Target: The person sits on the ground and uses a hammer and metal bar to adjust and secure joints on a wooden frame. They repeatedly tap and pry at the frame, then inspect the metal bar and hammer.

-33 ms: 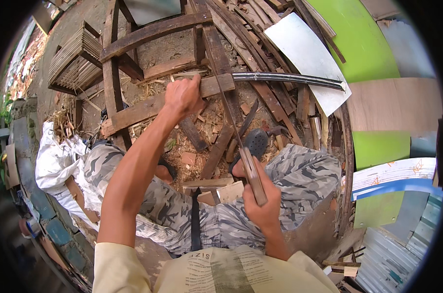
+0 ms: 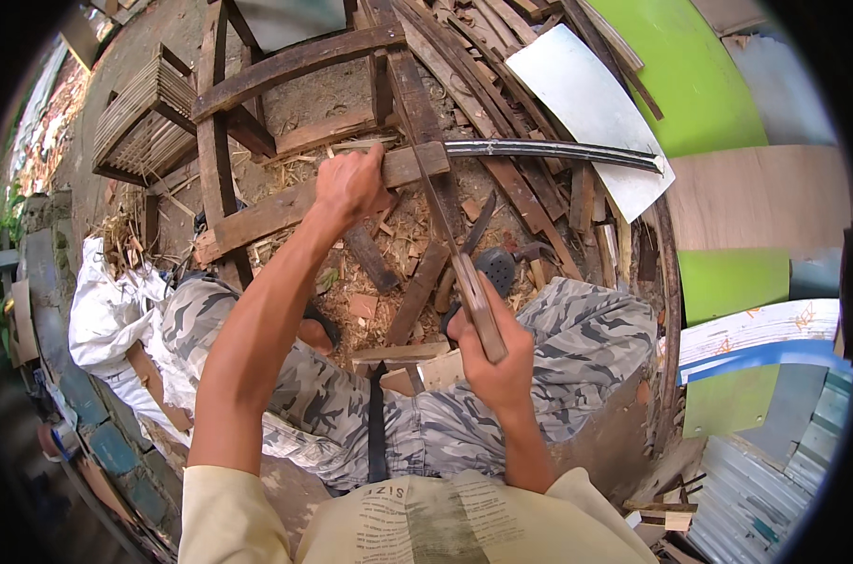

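A dark, weathered wooden plank [image 2: 268,220] lies slantwise across a wooden frame [image 2: 300,70] in front of me. My left hand [image 2: 353,184] is closed over the plank near its right end and presses it down; its fingertips are partly hidden. In my right hand [image 2: 502,368], the fingers wrap round the wooden handle of a handsaw [image 2: 479,305]. The saw's narrow blade points away from me and crosses the plank just right of my left hand. I cannot tell how deep the blade sits in the wood.
A hammer [image 2: 532,252] rests beside my dark clog [image 2: 492,273]. Wood offcuts and shavings litter the ground between my feet. Stacked planks [image 2: 483,94], a dark metal strip [image 2: 558,150] and a white sheet [image 2: 591,117] lie to the right. A slatted wooden piece [image 2: 144,113] stands at the left.
My right hand and the saw have moved a short way forward, away from my body. My left hand stays on the plank.
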Motion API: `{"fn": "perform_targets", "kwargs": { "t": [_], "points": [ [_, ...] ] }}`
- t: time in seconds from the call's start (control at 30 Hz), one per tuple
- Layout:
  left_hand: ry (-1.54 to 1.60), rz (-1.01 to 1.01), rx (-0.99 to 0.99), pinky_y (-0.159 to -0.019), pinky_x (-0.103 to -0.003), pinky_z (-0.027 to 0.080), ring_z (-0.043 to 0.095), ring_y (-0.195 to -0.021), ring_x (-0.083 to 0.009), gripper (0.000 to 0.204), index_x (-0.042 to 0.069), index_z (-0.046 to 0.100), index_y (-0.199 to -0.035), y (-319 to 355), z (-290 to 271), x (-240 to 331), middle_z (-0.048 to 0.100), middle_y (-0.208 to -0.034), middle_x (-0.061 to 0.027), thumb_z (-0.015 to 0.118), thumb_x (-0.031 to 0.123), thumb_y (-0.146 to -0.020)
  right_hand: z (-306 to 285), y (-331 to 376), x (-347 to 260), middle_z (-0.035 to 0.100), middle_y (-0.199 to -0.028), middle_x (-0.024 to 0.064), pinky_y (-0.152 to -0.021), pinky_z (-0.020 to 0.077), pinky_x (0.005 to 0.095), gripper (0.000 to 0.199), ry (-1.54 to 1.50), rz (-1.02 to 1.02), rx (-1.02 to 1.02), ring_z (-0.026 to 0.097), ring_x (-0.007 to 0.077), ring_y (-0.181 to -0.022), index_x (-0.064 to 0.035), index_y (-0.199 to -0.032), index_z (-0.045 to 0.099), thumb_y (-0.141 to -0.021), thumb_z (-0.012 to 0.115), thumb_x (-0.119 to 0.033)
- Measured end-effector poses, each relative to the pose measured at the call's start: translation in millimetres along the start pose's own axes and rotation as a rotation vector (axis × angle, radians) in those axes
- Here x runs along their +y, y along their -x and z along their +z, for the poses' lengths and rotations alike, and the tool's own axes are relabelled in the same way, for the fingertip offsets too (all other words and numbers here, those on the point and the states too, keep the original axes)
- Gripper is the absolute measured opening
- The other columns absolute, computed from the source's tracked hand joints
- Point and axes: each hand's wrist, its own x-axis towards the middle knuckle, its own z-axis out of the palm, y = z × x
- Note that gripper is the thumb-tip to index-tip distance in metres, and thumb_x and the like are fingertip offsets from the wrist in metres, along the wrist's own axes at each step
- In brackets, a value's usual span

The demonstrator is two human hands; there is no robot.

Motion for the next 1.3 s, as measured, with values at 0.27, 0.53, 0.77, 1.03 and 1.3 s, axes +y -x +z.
{"fn": "perform_targets", "kwargs": {
  "t": [0.27, 0.53, 0.77, 1.03, 1.3],
  "points": [
    [0.004, -0.041, -0.054, -0.071, -0.048, 0.057, 0.07, -0.076, -0.0363, 0.049, 0.002, 0.064, -0.103, -15.3, -5.2, -8.0, 0.071, -0.085, -0.0205, 0.076, 0.036, -0.07, 19.4, 9.4, 71.2, 0.072, -0.092, 0.0204, -0.071, 0.0541, 0.0305, 0.058, 0.03, -0.197, 0.101, 0.069, 0.0184, -0.076, 0.005, -0.14, 0.056, -0.082, 0.058, -0.001],
    [0.051, -0.008, -0.049, -0.078, -0.048, 0.057, 0.071, -0.088, -0.0386, 0.062, 0.003, 0.065, -0.111, -16.1, -16.0, -6.0, 0.072, -0.093, -0.0215, 0.078, 0.042, -0.065, -62.0, 139.8, 21.6, 0.074, -0.092, 0.0188, -0.068, 0.0539, 0.0298, 0.055, 0.043, -0.024, 0.151, 0.07, 0.0148, -0.075, 0.0045, -0.135, 0.061, -0.081, 0.062, -0.003],
    [0.246, 0.125, -0.032, -0.087, -0.046, 0.056, 0.071, -0.096, -0.0367, 0.085, 0.001, 0.064, -0.128, -8.2, -59.0, -13.0, 0.073, -0.105, -0.0239, 0.078, 0.059, -0.067, -119.2, 134.0, 22.7, 0.074, -0.095, 0.0212, -0.07, 0.0538, 0.0293, 0.048, 0.214, 0.031, -0.095, 0.071, 0.015, -0.079, 0.0026, -0.13, 0.065, -0.085, 0.071, -0.012],
    [0.635, 0.248, -0.02, -0.094, -0.046, 0.052, 0.066, -0.11, -0.0348, 0.098, -0.001, 0.057, -0.137, 57.9, -133.4, 17.5, 0.069, -0.117, -0.022, 0.075, 0.07, -0.072, -37.4, 21.3, 57.4, 0.072, -0.098, 0.0275, -0.081, 0.0555, 0.0424, 0.052, 0.223, -0.092, -0.261, 0.072, 0.0415, -0.092, -0.0009, -0.135, 0.06, -0.09, 0.069, -0.024],
    [1.223, 0.085, -0.107, -0.073, -0.037, 0.053, 0.064, -0.08, -0.0188, 0.081, -0.001, 0.055, -0.13, 118.6, -142.6, 39.1, 0.064, -0.096, -0.0096, 0.07, 0.065, -0.085, 72.5, -40.8, 109.2, 0.061, -0.127, 0.0263, -0.092, 0.0508, 0.0522, 0.071, 0.522, -0.285, -0.315, 0.062, 0.0451, -0.109, -0.005, -0.153, 0.037, -0.087, 0.061, -0.014]
  ]
}}
